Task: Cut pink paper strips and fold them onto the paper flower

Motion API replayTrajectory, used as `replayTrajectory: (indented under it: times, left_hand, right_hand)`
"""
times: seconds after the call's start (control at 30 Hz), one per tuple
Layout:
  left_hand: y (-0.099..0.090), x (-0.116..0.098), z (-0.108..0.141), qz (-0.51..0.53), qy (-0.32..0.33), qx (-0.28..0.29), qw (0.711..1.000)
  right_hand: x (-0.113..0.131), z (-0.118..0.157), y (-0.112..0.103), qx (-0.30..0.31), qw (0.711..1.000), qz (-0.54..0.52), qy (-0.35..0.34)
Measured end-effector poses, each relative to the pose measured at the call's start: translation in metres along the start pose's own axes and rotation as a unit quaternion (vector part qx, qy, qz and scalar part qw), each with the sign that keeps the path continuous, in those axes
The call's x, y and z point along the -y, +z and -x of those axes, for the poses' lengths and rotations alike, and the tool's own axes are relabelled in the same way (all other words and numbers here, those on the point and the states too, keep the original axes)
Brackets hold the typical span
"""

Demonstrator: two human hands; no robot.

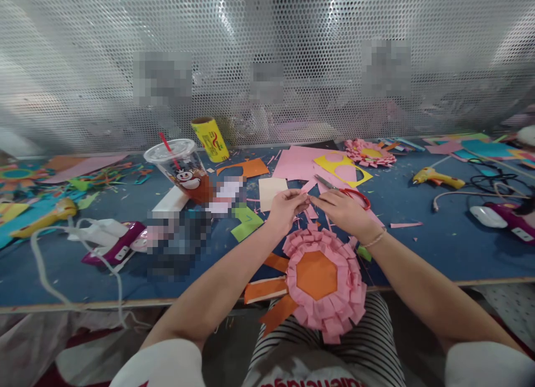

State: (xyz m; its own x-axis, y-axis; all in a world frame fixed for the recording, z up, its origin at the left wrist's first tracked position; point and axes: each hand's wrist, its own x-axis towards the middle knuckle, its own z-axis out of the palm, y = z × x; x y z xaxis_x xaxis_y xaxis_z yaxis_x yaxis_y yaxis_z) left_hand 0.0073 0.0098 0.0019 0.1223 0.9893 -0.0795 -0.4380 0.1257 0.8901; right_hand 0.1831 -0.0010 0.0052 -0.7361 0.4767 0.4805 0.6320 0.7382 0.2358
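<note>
My left hand (289,207) and my right hand (340,209) meet above the table, fingers pinched together on a small piece of pink paper (306,199). Under my right hand lie red-handled scissors (358,198), blades pointing up and left. Closer to me, a pink paper rosette (346,303) with an orange centre overhangs the table's front edge, above my lap. Orange paper ribbons (267,290) stick out from its left side. Loose pink paper strips (310,212) are scattered around my fingers.
A drink cup (196,180) with a red straw stands left of centre, near a yellow tube (211,141). Yellow glue guns lie left (62,211) and right (438,178), with cords. Pink sheets (292,164), a yellow cut-out (359,176) and a second rosette (361,147) lie behind my hands.
</note>
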Motion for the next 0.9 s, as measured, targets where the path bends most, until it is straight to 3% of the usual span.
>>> replayTrajectory:
  times: [0.3,0.33,0.43,0.5,0.63,0.77,0.9]
  left_hand:
    - [0.003,-0.005,0.000,-0.023,-0.003,-0.010,1.000]
    - [0.004,-0.006,0.000,-0.020,0.001,-0.010,1.000]
    - [0.003,-0.007,-0.002,-0.013,0.016,-0.008,1.000]
    - [0.003,-0.007,-0.004,-0.012,0.018,0.001,1.000]
    - [0.002,-0.005,-0.006,-0.019,0.018,0.034,0.999]
    - [0.003,0.001,-0.009,-0.054,0.036,0.046,0.997]
    - [0.001,0.003,-0.010,-0.110,0.061,0.062,0.990]
  right_hand:
    - [-0.012,0.006,0.014,-0.013,0.999,-0.028,-0.014]
    - [-0.013,0.006,0.018,-0.031,0.998,-0.055,0.006]
    - [-0.014,0.005,0.029,-0.123,0.969,-0.134,0.167]
    - [-0.015,0.004,0.034,-0.143,0.950,-0.167,0.222]
    - [-0.011,0.000,0.039,-0.134,0.936,-0.228,0.234]
    - [-0.001,-0.009,0.038,-0.165,0.893,-0.313,0.279]
    - [0.007,-0.018,0.033,-0.107,0.882,-0.354,0.294]
